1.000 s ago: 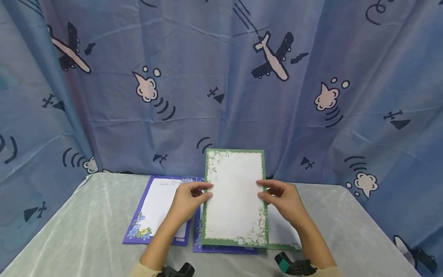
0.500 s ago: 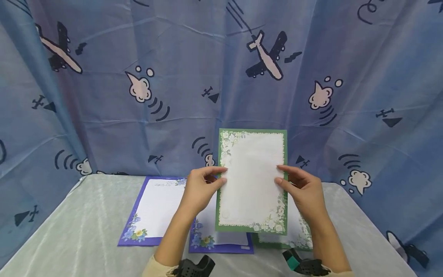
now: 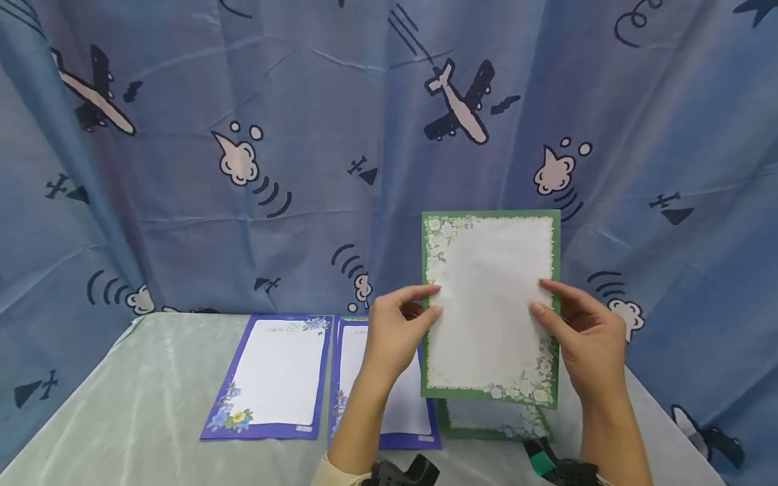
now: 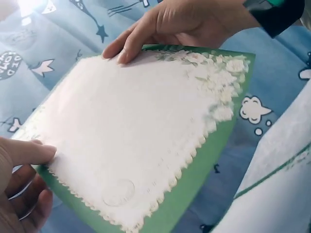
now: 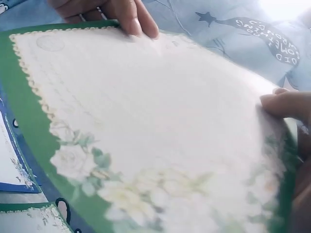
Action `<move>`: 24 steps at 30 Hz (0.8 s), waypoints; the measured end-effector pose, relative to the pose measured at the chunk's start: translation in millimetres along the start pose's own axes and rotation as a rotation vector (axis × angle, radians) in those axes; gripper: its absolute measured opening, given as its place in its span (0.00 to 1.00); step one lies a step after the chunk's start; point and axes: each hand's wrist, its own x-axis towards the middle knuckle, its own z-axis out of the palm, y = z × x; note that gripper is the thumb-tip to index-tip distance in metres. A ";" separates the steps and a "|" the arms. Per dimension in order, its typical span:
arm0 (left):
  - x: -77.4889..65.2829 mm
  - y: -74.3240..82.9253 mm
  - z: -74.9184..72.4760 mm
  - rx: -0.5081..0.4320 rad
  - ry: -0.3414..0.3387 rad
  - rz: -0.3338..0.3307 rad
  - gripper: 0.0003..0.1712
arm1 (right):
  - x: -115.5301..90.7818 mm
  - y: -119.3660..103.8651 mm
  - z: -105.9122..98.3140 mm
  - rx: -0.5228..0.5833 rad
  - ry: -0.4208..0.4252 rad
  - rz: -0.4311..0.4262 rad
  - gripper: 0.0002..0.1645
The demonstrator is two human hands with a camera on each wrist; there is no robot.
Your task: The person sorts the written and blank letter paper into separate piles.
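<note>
A sheet of stationery paper [image 3: 489, 317] with a green border and white flowers in two corners is held up in front of the curtain. My left hand [image 3: 398, 331] pinches its left edge between thumb and fingers. On the opposite edge my right hand [image 3: 589, 337] pinches it the same way. In the left wrist view the paper [image 4: 121, 121] is tilted, with my right hand [image 4: 180, 24] at its far edge. The right wrist view shows my left hand [image 5: 109, 14] across the paper. Below it lies another green-bordered sheet [image 3: 486, 422], mostly hidden.
Two purple-bordered sheets with blue and yellow flowers lie on the pale cloth-covered table [image 3: 140, 391]: one sheet [image 3: 279, 378] at the left, another sheet [image 3: 407, 412] partly behind my left forearm. A blue curtain [image 3: 304, 135] with airplane prints hangs behind the table.
Both hands have lifted the green-bordered paper upward and to the right, nearer the camera. More of the purple-bordered sheet beneath it now shows. The grip has stayed on both side edges.
</note>
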 end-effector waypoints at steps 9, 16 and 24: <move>-3.4 -12.6 15.1 -0.007 -0.102 0.043 0.16 | 0.4 -0.5 -9.0 -0.138 -0.006 0.017 0.23; -2.9 -17.3 22.1 -0.015 -0.101 0.006 0.16 | 1.4 2.0 -11.9 -0.284 -0.015 0.018 0.23; -1.5 -29.1 30.3 -0.057 -0.096 -0.051 0.16 | 2.3 10.1 -15.8 -0.400 -0.042 0.047 0.23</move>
